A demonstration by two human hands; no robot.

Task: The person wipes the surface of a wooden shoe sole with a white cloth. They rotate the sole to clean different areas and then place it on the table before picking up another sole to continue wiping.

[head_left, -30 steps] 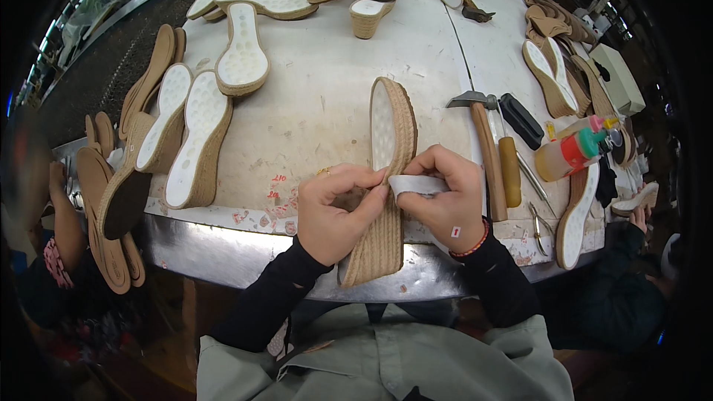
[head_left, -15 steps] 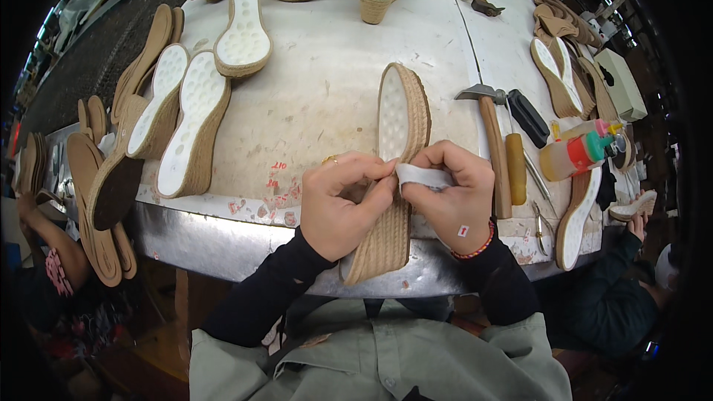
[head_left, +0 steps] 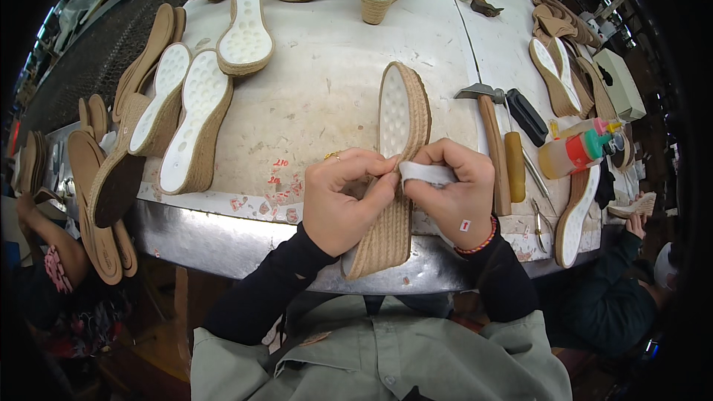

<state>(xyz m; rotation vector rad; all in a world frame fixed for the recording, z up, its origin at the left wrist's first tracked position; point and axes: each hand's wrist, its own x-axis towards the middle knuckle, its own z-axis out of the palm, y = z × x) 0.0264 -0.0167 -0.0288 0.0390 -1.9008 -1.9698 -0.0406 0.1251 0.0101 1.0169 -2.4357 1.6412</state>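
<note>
1. A pale, scuffed desk (head_left: 319,89) with a shiny metal front edge (head_left: 215,241) fills the middle of a dim workroom; a few red marks (head_left: 282,186) show on its near part.
2. The wedge sole (head_left: 394,219), wrapped in braided tan fibre, is right in front of the person, its toe end pointing away and its thick heel end over the metal edge. Whether it rests there cannot be told.
3. The left hand (head_left: 345,200) is closed on the wedge sole near its narrow middle, thumb and forefinger pinched together at the side wall.
4. The right hand (head_left: 454,191) grips a folded white strip (head_left: 429,173) between thumb and curled fingers, its tips just beside those of the left.
5. To the right lie a hammer (head_left: 493,152), a tool with a yellowish handle (head_left: 514,167), a black object (head_left: 526,117) and a pair of pincers (head_left: 543,226). Beyond them a bottle with a green cap (head_left: 572,154) leans over, near another white-topped sole (head_left: 578,223).
6. On the left, two white-topped wedges (head_left: 197,119) lie side by side, next to a dark-bottomed one (head_left: 119,189) and flat tan insoles (head_left: 93,215); more wedges (head_left: 271,4) crowd the far side.
7. Co-workers' arms show at the left (head_left: 48,234) and right (head_left: 636,224) rims.
</note>
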